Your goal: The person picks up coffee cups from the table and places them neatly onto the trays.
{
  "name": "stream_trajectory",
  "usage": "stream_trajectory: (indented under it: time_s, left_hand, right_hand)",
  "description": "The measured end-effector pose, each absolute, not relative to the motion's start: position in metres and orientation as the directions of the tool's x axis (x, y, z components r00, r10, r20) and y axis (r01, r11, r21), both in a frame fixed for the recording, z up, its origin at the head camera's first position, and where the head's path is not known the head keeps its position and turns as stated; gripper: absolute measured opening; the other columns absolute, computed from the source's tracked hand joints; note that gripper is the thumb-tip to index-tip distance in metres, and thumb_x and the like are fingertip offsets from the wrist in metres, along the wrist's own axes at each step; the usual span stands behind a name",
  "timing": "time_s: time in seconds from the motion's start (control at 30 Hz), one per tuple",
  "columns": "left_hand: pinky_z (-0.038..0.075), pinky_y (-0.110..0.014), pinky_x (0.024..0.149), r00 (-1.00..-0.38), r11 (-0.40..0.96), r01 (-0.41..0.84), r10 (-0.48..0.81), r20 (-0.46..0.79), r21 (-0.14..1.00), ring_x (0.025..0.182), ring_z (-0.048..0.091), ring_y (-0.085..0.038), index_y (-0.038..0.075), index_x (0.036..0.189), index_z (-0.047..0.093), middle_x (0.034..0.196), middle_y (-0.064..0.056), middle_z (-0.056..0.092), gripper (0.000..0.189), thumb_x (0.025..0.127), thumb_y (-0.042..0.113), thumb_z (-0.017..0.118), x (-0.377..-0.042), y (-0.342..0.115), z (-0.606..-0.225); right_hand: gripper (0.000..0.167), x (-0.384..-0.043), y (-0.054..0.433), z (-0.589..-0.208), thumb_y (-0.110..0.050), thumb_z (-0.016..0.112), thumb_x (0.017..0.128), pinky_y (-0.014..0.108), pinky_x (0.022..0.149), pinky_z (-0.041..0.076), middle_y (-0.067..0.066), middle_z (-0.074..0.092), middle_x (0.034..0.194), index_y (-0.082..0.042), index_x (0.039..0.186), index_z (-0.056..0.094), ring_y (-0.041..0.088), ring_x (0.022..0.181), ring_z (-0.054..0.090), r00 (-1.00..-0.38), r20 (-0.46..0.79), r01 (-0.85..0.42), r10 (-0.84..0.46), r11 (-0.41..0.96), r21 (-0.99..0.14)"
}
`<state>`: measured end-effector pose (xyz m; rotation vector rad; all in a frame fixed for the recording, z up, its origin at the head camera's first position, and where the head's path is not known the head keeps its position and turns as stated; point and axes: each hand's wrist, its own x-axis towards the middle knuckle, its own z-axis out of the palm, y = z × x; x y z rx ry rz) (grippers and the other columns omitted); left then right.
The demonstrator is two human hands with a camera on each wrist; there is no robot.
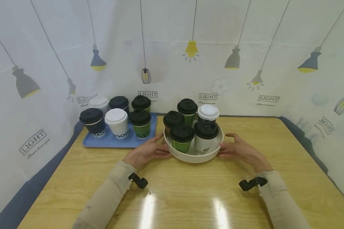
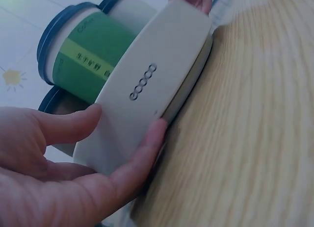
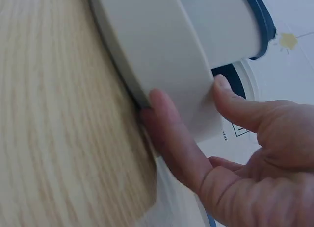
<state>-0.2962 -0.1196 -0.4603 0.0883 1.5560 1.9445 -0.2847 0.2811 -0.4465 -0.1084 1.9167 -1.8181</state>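
A round white tray [image 1: 193,158] carries several lidded paper coffee cups: green-sleeved ones such as the front green cup [image 1: 182,145], a white cup with a black lid [image 1: 203,143], and a white-lidded cup [image 1: 208,111] behind. My left hand [image 1: 150,151] grips the tray's left side, thumb near the rim and fingers at the lower edge, as the left wrist view shows. Opposite it, my right hand [image 1: 240,152] holds the right side the same way, thumb [image 3: 226,92] at the rim. Whether the tray touches the table is hard to tell.
To the left, a blue rectangular tray [image 1: 117,143] holds two rows of lidded cups, close to my left hand. The wooden table [image 1: 183,190] ends at a back wall [image 1: 172,63] printed with lamps. Dark fabric edges run along both sides.
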Motion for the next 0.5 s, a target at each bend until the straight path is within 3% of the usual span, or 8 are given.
stream_trajectory:
  time_s: [0.1, 0.17, 0.33, 0.5]
  left_hand:
    - [0.047, -0.050, 0.117, -0.804, -0.156, -0.445, 0.504, -0.317, 0.882, 0.126, 0.064, -0.037, 0.030, 0.167, 0.000, 0.151, -0.029, 0.046, 0.093, 0.101, -0.006, 0.054, -0.294, -0.121, -0.462]
    - [0.045, -0.049, 0.119, -0.816, -0.187, -0.449, 0.485, -0.315, 0.874, 0.133, 0.058, -0.039, 0.035, 0.167, 0.006, 0.160, -0.028, 0.035, 0.094, 0.099, -0.008, 0.056, -0.292, -0.123, -0.462]
    - [0.040, -0.047, 0.123, -0.852, -0.248, -0.404, 0.452, -0.264, 0.880, 0.141, 0.051, -0.040, 0.037, 0.166, 0.015, 0.161, -0.028, 0.031, 0.089, 0.100, -0.008, 0.055, -0.292, -0.125, -0.463]
    - [0.039, -0.049, 0.124, -0.868, -0.213, -0.340, 0.447, -0.218, 0.916, 0.142, 0.048, -0.042, 0.029, 0.168, 0.009, 0.164, -0.032, 0.023, 0.088, 0.101, -0.010, 0.051, -0.292, -0.120, -0.461]
  right_hand:
    - [0.084, -0.286, 0.274, -0.448, -0.008, 0.055, 0.106, 0.046, 0.107, 0.055, 0.038, 0.049, 0.137, -0.005, 0.156, -0.012, 0.025, 0.105, 0.073, -0.909, -0.250, 0.243, -0.335, 0.062, -0.968]
    - [0.080, -0.287, 0.268, -0.449, -0.008, 0.055, 0.106, 0.046, 0.108, 0.055, 0.039, 0.047, 0.136, -0.003, 0.155, -0.009, 0.023, 0.103, 0.073, -0.922, -0.224, 0.219, -0.315, 0.051, -0.974]
    - [0.070, -0.287, 0.259, -0.450, -0.013, 0.053, 0.108, 0.042, 0.105, 0.057, 0.033, 0.057, 0.128, 0.002, 0.153, 0.001, 0.019, 0.101, 0.074, -0.935, -0.208, 0.187, -0.288, 0.099, -0.977]
    - [0.071, -0.288, 0.256, -0.447, -0.021, 0.054, 0.109, 0.039, 0.099, 0.061, 0.031, 0.054, 0.130, 0.004, 0.154, 0.005, 0.020, 0.103, 0.073, -0.935, -0.225, 0.172, -0.275, 0.204, -0.964]
